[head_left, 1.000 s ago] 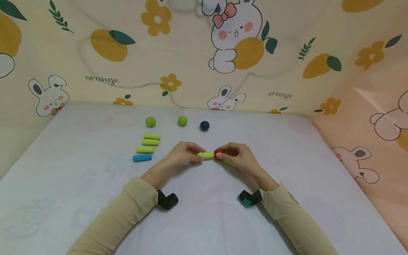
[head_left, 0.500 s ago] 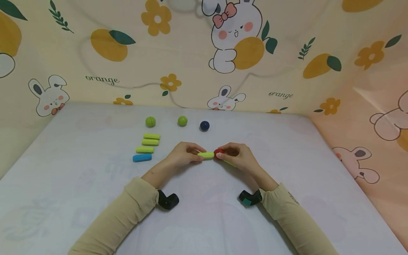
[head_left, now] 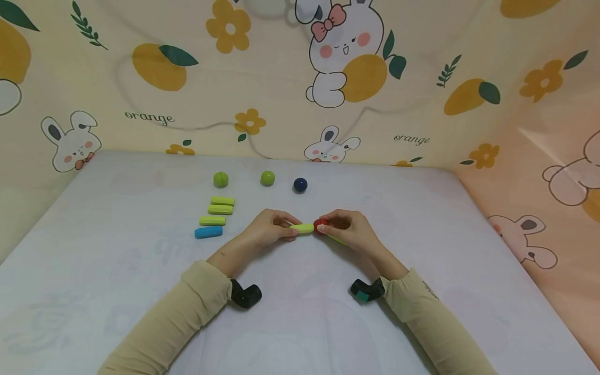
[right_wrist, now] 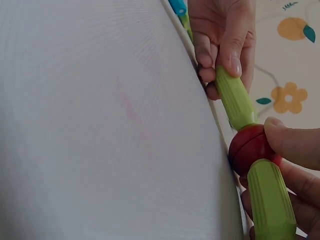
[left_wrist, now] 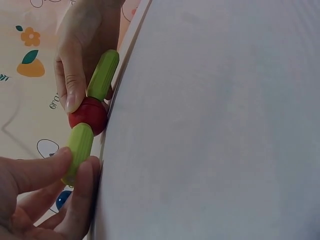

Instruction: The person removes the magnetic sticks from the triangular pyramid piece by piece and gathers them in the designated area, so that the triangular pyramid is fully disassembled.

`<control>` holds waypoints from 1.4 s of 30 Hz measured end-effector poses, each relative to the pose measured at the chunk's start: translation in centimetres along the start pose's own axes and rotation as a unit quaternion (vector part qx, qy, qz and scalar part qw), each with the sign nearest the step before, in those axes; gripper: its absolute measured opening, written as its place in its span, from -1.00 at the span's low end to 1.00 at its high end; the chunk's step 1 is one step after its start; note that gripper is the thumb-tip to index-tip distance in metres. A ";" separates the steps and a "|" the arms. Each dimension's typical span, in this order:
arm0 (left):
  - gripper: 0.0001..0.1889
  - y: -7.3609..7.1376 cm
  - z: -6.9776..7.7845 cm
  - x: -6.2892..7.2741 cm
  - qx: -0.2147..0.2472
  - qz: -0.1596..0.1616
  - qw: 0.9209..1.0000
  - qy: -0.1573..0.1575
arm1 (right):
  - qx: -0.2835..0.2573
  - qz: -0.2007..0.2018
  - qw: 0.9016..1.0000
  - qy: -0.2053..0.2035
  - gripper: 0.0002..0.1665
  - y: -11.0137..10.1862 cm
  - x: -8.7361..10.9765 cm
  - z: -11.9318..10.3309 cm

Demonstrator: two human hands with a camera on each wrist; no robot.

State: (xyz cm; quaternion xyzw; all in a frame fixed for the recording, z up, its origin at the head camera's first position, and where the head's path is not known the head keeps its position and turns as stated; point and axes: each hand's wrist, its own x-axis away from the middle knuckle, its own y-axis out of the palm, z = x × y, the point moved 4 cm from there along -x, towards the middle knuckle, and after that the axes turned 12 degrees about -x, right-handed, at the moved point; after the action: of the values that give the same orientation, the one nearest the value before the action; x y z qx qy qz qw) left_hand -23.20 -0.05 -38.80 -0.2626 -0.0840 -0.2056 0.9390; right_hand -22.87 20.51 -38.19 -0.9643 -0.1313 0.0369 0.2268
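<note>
Near the middle of the table, my left hand [head_left: 267, 227] pinches a yellow-green ribbed rod [left_wrist: 80, 147] between thumb and fingers. The rod's other end meets a red ball [right_wrist: 252, 150], which my right hand [head_left: 353, 229] holds with thumb and fingertips. A second yellow-green rod [right_wrist: 271, 200] sticks out from the ball's other side, under my right hand. In both wrist views the two rods and the ball form one bent chain, the rods touching the ball. Whether the rods sit fixed in the ball cannot be seen.
Left of my hands lie several loose rods, among them a blue rod [head_left: 209, 232] and a yellow-green rod [head_left: 213, 221]. Farther back stand two green balls, a left one [head_left: 221, 179] and a right one [head_left: 267, 178], and a dark blue ball [head_left: 300, 185]. Behind hangs a printed cloth [head_left: 281, 78].
</note>
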 end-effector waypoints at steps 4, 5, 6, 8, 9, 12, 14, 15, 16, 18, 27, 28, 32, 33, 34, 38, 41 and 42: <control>-0.73 0.1 -0.2 0.0 0.021 -0.010 1.000 -0.002 | 0.003 -0.006 1.000 -0.001 -0.63 0.1 -0.1 -0.1; -0.73 0.0 -0.2 0.0 0.023 -0.012 1.000 -0.001 | 0.002 -0.007 1.000 0.000 -0.63 0.1 -0.1 -0.1; -0.73 0.0 -0.3 0.0 0.024 -0.014 1.000 0.001 | 0.001 -0.008 1.000 0.001 -0.63 0.2 -0.1 -0.1; -0.73 0.0 -0.3 0.0 0.023 -0.019 1.000 0.002 | 0.000 -0.009 1.000 0.001 -0.63 0.2 -0.2 -0.1; -0.73 -0.1 -0.4 0.1 0.026 -0.025 0.999 0.001 | 0.002 -0.010 1.000 -0.001 -0.63 0.2 -0.2 -0.1; -0.72 -0.2 -0.5 0.3 0.025 -0.038 0.999 -0.001 | 0.008 -0.009 1.000 0.001 -0.63 0.1 -0.2 0.0; -0.72 -0.4 -0.6 0.5 0.018 -0.041 0.999 0.001 | 0.013 -0.007 1.000 0.005 -0.62 0.0 -0.3 0.1; -0.72 -0.5 -0.7 0.6 0.017 -0.040 0.999 0.003 | 0.013 -0.007 1.000 0.009 -0.61 0.0 -0.3 0.1; -0.72 -0.7 -0.8 0.7 0.012 -0.036 0.999 0.006 | 0.012 -0.007 1.000 0.014 -0.61 0.0 -0.3 0.2; -0.71 -1.0 -1.0 0.9 0.003 -0.031 0.999 0.012 | 0.009 -0.006 1.000 0.019 -0.60 0.0 -0.2 0.2; -0.71 -2.9 -1.8 2.0 -0.047 -0.013 0.999 0.017 | -0.005 -0.003 1.000 0.031 -0.63 0.0 -0.2 0.3; -0.71 -3.1 -1.9 2.1 -0.051 -0.013 0.998 0.019 | -0.006 -0.003 0.999 0.031 -0.63 0.0 -0.2 0.3; -0.70 -4.2 -2.2 2.7 -0.072 -0.009 0.997 0.026 | -0.010 -0.005 1.000 0.028 -0.62 0.0 -0.2 0.3; -0.70 -4.5 -2.3 2.9 -0.077 -0.007 0.997 0.024 | -0.010 -0.006 1.000 0.025 -0.62 0.0 -0.2 0.3; -0.70 -4.8 -2.4 3.0 -0.082 -0.004 0.996 0.021 | -0.010 -0.006 1.000 0.023 -0.62 0.0 -0.2 0.2; -0.67 -5.9 -2.8 3.6 -0.101 0.004 0.995 0.014 | -0.010 -0.006 1.000 0.022 -0.64 -0.1 -0.2 0.2; -0.65 -6.8 -3.1 4.0 -0.105 0.009 0.994 0.011 | -0.008 -0.008 1.000 0.023 -0.64 -0.1 -0.2 0.3; -0.64 -7.0 -3.2 4.1 -0.108 0.012 0.994 0.014 | -0.009 -0.007 1.000 0.024 -0.65 -0.1 -0.2 0.3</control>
State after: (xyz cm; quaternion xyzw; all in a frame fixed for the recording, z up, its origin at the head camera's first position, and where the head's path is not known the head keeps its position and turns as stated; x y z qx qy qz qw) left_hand -22.36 -8.62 -37.19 -0.3606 -0.0448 -0.2058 0.9086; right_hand -23.13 20.68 -38.42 -0.9660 -0.1332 0.0106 0.2211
